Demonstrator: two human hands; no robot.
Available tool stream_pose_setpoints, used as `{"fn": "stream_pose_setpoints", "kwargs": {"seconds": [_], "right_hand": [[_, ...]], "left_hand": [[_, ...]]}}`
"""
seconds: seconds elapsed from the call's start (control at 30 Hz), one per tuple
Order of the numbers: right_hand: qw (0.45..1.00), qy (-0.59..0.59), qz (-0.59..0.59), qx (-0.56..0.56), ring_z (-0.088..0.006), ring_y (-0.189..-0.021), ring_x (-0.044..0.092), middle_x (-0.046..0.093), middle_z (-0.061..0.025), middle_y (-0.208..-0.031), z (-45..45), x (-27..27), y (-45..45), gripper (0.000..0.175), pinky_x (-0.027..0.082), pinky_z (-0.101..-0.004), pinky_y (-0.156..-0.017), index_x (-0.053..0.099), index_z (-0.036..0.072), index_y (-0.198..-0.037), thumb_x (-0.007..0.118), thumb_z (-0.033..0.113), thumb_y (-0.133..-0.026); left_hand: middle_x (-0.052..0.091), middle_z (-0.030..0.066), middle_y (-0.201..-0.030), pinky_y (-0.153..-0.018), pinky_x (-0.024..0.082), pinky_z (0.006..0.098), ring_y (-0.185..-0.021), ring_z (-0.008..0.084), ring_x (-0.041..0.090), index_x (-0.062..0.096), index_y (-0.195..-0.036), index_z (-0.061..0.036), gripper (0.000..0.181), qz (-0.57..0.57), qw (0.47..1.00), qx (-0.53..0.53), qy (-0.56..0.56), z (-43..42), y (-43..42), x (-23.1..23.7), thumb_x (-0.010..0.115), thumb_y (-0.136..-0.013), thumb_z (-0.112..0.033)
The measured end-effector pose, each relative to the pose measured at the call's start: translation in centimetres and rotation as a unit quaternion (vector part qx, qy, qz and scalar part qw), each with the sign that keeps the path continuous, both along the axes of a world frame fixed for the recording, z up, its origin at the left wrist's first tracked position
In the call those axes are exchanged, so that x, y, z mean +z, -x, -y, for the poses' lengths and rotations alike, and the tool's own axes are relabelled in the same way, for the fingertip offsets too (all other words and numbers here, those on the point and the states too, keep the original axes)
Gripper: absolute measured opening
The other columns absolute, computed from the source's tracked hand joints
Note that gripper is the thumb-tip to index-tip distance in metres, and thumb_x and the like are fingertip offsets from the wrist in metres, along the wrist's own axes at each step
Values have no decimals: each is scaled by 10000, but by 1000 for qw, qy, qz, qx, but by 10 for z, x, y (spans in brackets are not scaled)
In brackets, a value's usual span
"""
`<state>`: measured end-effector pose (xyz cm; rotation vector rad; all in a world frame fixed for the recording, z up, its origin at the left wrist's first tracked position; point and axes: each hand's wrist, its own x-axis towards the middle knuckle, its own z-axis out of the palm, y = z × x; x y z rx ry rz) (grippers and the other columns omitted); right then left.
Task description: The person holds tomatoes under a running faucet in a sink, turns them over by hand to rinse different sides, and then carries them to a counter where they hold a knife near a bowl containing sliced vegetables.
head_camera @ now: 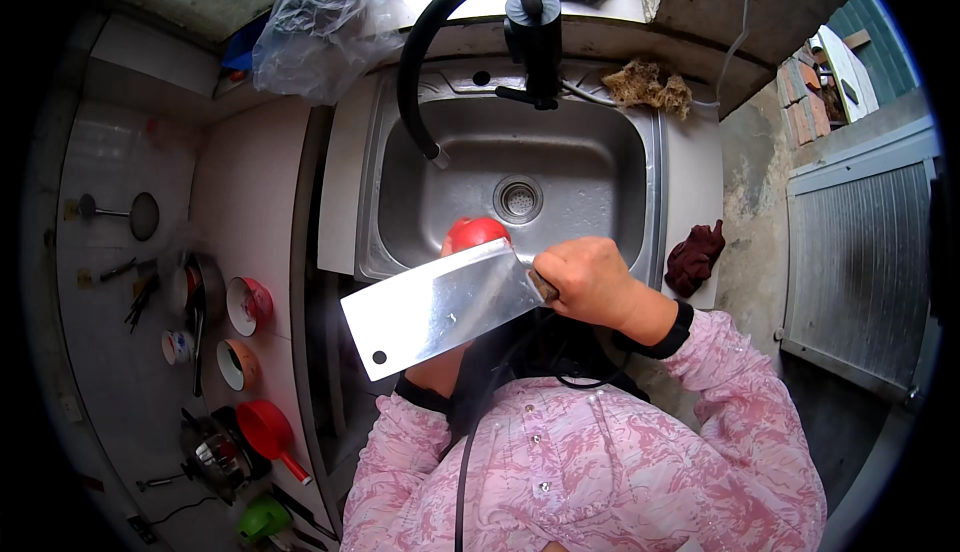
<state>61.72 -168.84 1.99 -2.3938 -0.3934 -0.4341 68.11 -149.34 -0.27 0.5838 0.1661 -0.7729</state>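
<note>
My right hand (pixel 589 278) is closed around the handle of a broad steel cleaver (pixel 442 312). The blade points left, with a round hole near its far corner. Behind its upper edge shows a smooth red tomato (pixel 480 232), over the near rim of the sink. My left hand (pixel 448 244) holds the tomato from the left; the blade hides most of that hand, leaving only fingertips and the wrist visible. Blade and tomato overlap in the view, and I cannot tell whether they touch. Beyond them lies the stainless-steel sink (pixel 585 162) with its drain strainer (pixel 518 199).
A black faucet (pixel 534 49) arches over the sink's left side. A clear plastic bag (pixel 322 34) lies at back left, a fibrous scrubber (pixel 649 88) at back right. A dark red cloth (pixel 694 258) rests on the right ledge. Bowls and a red ladle (pixel 264 428) stand left.
</note>
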Motion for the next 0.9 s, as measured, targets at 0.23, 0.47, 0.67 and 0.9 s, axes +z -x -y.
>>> {"fn": "stream_pose_setpoints", "kwargs": {"seconds": [0.23,0.47,0.67,0.9], "right_hand": [[1000,8,8,-5,-280,-573,581,542,-69,-609,15,-4,3,167,440,-397,-496,488,100,-666,654,116,-671],[999,18,31,10,-257,-556,583,538,-58,-595,2,3,5,193,453,-369,-488,485,100,-664,671,146,-681],[999,22,31,13,-259,-564,589,545,-56,-605,0,1,4,191,462,-373,-495,493,101,-669,673,159,-693],[1000,16,-21,-14,-291,-596,584,541,-73,-618,19,-18,6,167,441,-405,-502,503,97,-685,664,138,-666]], "left_hand": [[503,136,-1267,-939,475,336,-1107,220,562,334,-1394,-89,519,120,986,0,-114,0,5,-8,559,-928,-119],[534,198,-1175,-773,545,336,-964,264,624,279,-1415,-146,719,106,970,25,-217,8,1,-28,689,-831,-55],[542,189,-1171,-742,554,347,-933,251,634,295,-1411,-151,569,170,949,18,-264,1,7,-55,576,-932,-277],[538,99,-1235,-1008,422,346,-1142,217,538,399,-1358,-111,425,106,993,-17,-54,-3,3,10,496,-969,-252]]}}
